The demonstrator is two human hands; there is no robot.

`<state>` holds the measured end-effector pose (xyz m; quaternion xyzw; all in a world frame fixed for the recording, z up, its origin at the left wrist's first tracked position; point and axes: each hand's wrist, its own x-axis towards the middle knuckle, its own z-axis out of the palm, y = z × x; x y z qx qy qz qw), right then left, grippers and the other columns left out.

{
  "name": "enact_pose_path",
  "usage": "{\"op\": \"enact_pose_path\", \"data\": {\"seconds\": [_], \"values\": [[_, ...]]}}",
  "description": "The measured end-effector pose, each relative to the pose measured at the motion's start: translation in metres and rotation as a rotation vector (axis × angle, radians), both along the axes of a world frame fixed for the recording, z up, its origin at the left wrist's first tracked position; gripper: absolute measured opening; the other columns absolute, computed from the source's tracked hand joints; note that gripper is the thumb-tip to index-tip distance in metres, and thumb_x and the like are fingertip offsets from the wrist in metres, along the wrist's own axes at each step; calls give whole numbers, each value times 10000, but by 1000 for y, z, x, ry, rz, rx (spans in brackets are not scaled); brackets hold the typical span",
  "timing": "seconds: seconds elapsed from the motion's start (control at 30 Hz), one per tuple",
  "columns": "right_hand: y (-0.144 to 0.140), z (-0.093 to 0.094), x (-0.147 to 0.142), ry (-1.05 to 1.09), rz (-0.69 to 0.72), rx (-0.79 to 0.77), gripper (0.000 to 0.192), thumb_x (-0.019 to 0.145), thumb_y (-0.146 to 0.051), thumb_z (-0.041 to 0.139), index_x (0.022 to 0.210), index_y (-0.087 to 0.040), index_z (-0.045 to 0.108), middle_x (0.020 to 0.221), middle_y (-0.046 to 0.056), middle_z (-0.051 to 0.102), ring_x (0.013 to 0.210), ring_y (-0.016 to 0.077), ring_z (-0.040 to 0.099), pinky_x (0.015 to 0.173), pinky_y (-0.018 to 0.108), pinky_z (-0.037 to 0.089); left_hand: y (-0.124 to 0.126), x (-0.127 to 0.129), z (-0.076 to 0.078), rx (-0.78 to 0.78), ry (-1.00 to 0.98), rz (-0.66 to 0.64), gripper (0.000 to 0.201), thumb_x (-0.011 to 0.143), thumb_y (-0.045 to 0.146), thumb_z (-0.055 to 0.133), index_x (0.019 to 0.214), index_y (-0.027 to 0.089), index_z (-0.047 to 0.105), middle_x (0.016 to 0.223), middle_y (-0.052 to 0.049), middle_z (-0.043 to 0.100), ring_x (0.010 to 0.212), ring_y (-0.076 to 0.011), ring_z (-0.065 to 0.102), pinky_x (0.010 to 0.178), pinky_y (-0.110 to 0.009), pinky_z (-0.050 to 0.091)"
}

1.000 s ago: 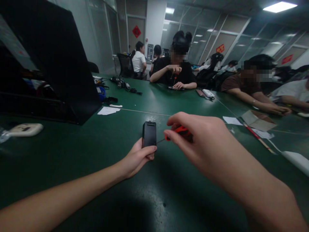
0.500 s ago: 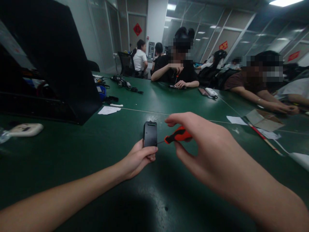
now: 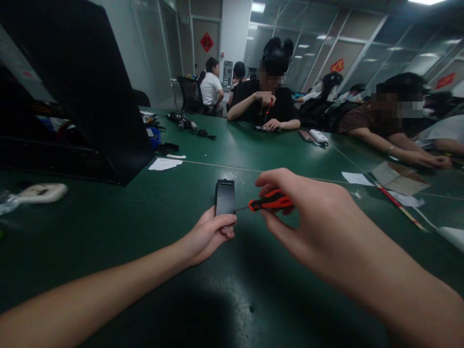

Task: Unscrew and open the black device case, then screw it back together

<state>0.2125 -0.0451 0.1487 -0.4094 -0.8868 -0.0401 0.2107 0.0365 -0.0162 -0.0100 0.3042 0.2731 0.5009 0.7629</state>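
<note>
pinching one black device [image 3: 225,197], left hand [image 3: 207,235]; right hand [image 3: 308,212] grip clasps one red screwdriver [image 3: 271,201].

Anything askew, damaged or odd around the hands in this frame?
Nothing stands out. The left hand holds a small black device upright; the right hand points a red-handled screwdriver at its side, over the green table.

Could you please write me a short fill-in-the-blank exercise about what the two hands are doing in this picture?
1. The left hand holds a small ____ device upright.
2. The right hand grips a screwdriver whose handle is black and ____.
3. The screwdriver's thin shaft points toward the ____.
4. Both arms are above a ____ table.

Missing words: black; red; device; green
</note>
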Motion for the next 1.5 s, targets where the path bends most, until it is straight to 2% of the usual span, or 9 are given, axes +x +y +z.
{"op": "enact_pose_path", "data": {"seconds": [0.17, 0.27, 0.37, 0.67, 0.97, 1.17, 1.23, 1.37, 1.5], "values": [[0, 1, -1, -18, -64, 3, 251, 875, -298, 709, 1076, -180, 614, 844, 33, 737, 716, 220, 709, 576, 285, 471, 0, 0, 0, -2, -2, -1, 256, 799, 135, 744, 936, 150, 527, 733, 38, 501, 591, -61, 428, 585, -206, 366], [-1, 5, -3, -18, -107, 48, 111, 888, -260, 684, 944, -187, 622, 720, 10, 705, 612, 200, 678, 524, 274, 419, -1, 0, 3, 8, 9, -17, 278, 792, 147, 754, 951, 155, 526, 729, 42, 497, 586, -61, 419, 580, -208, 353], [-2, 7, -6, 61, -84, 96, 50, 893, -218, 654, 890, -201, 607, 717, 2, 704, 601, 181, 676, 547, 272, 430, -3, 1, 5, 16, 21, -18, 310, 778, 157, 772, 961, 162, 521, 733, 45, 494, 583, -61, 410, 579, -215, 343], [-1, 4, -10, 87, -95, 169, 60, 942, -284, 597, 948, -226, 582, 762, 21, 715, 643, 217, 696, 630, 325, 507, -4, 2, 5, 59, 79, -17, 324, 768, 163, 773, 974, 165, 523, 775, 32, 510, 627, -81, 448, 597, -249, 344], [2, 1, -11, 117, -45, 169, 45, 907, -216, 616, 938, -188, 599, 760, 23, 707, 660, 199, 697, 610, 298, 479, -6, 3, 8, 71, 135, -12, 367, 750, 184, 781, 1020, 160, 533, 786, 30, 528, 622, -83, 455, 590, -258, 335], [-1, 0, -10, 96, 79, 54, 264, 868, -108, 584, 1118, -192, 604, 1052, 67, 727, 891, 215, 714, 758, 312, 541, -5, 3, 8, 50, 118, 18, 389, 729, 198, 805, 992, 173, 519, 764, 41, 517, 623, -86, 460, 588, -253, 341], [-2, 0, -10, 64, 40, 73, 270, 883, -145, 599, 1149, -191, 599, 1074, 79, 727, 899, 232, 716, 747, 327, 546, -5, 3, 8, 50, 116, 23, 393, 731, 199, 805, 1007, 172, 527, 777, 38, 523, 628, -86, 464, 584, -250, 340], [-2, 0, -9, 24, -72, 131, 230, 933, -312, 619, 1123, -184, 608, 952, 78, 750, 802, 262, 730, 641, 335, 534, -5, 3, 7, 68, 122, 13, 398, 739, 206, 802, 1037, 174, 540, 798, 33, 538, 633, -87, 473, 584, -251, 341], [-3, 3, -8, 63, -23, 130, 323, 909, -194, 607, 1230, -180, 576, 1013, 75, 750, 861, 244, 736, 732, 340, 562, -6, 3, 5, 107, 129, -1, 372, 753, 198, 788, 1019, 174, 528, 808, 26, 543, 624, -84, 465, 582, -260, 341]]}}
